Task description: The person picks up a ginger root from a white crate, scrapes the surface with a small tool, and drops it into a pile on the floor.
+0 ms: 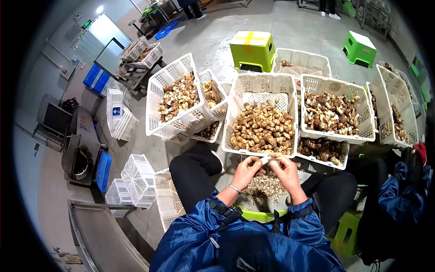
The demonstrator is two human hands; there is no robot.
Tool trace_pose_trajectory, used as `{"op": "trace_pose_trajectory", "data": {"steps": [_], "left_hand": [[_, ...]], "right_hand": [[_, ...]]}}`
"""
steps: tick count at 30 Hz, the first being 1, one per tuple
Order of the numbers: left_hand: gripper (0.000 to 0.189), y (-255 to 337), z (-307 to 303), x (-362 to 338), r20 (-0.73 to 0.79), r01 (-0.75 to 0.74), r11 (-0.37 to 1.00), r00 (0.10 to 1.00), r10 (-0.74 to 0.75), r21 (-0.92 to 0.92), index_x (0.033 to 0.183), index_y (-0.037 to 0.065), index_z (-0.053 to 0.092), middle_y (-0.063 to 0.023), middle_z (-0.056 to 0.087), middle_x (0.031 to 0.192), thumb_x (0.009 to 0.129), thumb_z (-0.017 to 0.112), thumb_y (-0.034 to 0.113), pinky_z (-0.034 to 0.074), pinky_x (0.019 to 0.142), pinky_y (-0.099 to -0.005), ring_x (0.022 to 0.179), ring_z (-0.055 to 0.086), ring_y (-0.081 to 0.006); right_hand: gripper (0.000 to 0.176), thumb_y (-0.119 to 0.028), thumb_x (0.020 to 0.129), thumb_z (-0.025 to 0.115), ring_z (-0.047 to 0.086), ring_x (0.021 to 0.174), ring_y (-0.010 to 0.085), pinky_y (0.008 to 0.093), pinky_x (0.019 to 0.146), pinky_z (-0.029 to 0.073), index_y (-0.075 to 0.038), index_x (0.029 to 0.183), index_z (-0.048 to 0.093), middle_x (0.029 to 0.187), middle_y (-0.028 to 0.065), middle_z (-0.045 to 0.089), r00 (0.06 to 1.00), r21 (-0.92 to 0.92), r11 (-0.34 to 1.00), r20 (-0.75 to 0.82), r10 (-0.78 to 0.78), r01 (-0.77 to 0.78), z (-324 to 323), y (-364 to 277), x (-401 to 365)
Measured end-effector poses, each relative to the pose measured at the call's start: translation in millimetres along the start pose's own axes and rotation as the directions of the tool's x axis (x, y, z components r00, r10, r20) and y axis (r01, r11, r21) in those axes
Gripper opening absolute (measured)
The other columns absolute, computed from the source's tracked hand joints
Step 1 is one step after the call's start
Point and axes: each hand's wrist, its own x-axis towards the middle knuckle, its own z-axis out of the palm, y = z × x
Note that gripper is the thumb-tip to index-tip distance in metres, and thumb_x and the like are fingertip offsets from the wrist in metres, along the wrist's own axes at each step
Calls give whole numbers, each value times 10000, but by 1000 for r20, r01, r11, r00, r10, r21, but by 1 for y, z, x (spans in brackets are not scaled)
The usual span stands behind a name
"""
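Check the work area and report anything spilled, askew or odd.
Loose pale scraps lie heaped between the person's legs, outside the crates, so they look spilled or dropped. Off to the left, the nested white crates look tipped over, though lens distortion may exaggerate this. No damage is evident.

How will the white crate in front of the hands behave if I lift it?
With its straight plastic walls, the crate should stay stiff. It is probably heavy, with so many mushrooms piled inside. These are rounded and loose, so some may roll if it tilts.
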Motion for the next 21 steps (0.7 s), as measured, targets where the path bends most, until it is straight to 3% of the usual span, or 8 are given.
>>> {"op": "trace_pose_trajectory", "data": {"steps": [2, 4, 5, 6, 12, 15, 17, 21], "left_hand": [[262, -1, 0, 0, -5, 49, 998, 999, -49, -36, 1169, -13, 571, -90, 653, 1003, 993, 608, 176, 562, 665, -267, 809, 687, -159], [264, -2, -5, 1, 25, 132, 984, 991, -130, -120, 1177, -5, 568, -77, 646, 1001, 1001, 595, 190, 559, 655, -263, 799, 680, -159], [283, -3, -5, 0, 34, 164, 967, 986, -161, -195, 1209, 5, 561, -66, 640, 1000, 1010, 580, 205, 553, 651, -257, 794, 672, -156], [291, -2, -5, -1, 36, 182, 958, 983, -178, -221, 1223, 3, 557, -69, 642, 1005, 1011, 577, 202, 552, 651, -256, 795, 672, -156], [380, -8, -10, 3, 64, 219, 950, 976, -210, -223, 1342, -24, 516, -87, 648, 1064, 1022, 549, 178, 559, 664, -269, 823, 672, -166], [413, -12, -6, 2, 4, 5, 996, 1000, -6, 91, 1312, -69, 549, -89, 629, 1103, 962, 640, 131, 549, 705, -259, 843, 657, -138], [437, -20, -9, 5, 29, -193, 940, 981, 193, 282, 1268, -110, 569, -87, 591, 1162, 908, 705, 97, 530, 690, -236, 834, 648, -110], [446, -4, 0, -3, 6, -181, 926, 982, 190, 330, 1273, -110, 571, -70, 614, 1098, 915, 700, 124, 518, 637, -247, 772, 658, -105]], "right_hand": [[200, -142, 875, 705, 624, 1137, 316, 398, 945, 486, 56, 899, 694, 1177, 185, 677, 982, -219, 957, 41, -186, 190, 6, -6, -5], [186, -142, 887, 698, 656, 974, 219, 338, 838, 507, 39, 931, 705, 1047, 127, 703, 985, -233, 959, -11, -169, 162, 9, -8, -4], [181, -140, 914, 681, 600, 803, 97, 266, 716, 482, 20, 993, 708, 897, 34, 687, 999, -99, 994, -18, 48, -50, 2, -12, -5], [192, -144, 941, 658, 502, 711, 27, 224, 629, 425, 9, 1050, 700, 787, -41, 627, 998, 33, 999, -50, -24, 26, 2, 1, 0], [198, -154, 948, 652, 513, 728, 45, 251, 634, 437, 9, 1049, 698, 775, -32, 616, 996, 24, 1000, -87, -4, 6, 2, 15, 0], [202, -152, 921, 675, 578, 778, 91, 269, 691, 473, 15, 1030, 701, 850, 27, 667, 995, -45, 998, -96, 33, -38, 1, 16, 1], [202, -151, 909, 679, 608, 817, 134, 291, 720, 488, 25, 1005, 704, 917, 74, 682, 981, -153, 973, -59, -184, 173, 4, 11, 1], [207, -161, 904, 673, 623, 837, 174, 314, 727, 493, 44, 925, 692, 969, 124, 685, 970, -202, 951, -29, -243, 232, 6, 10, 0]]}}
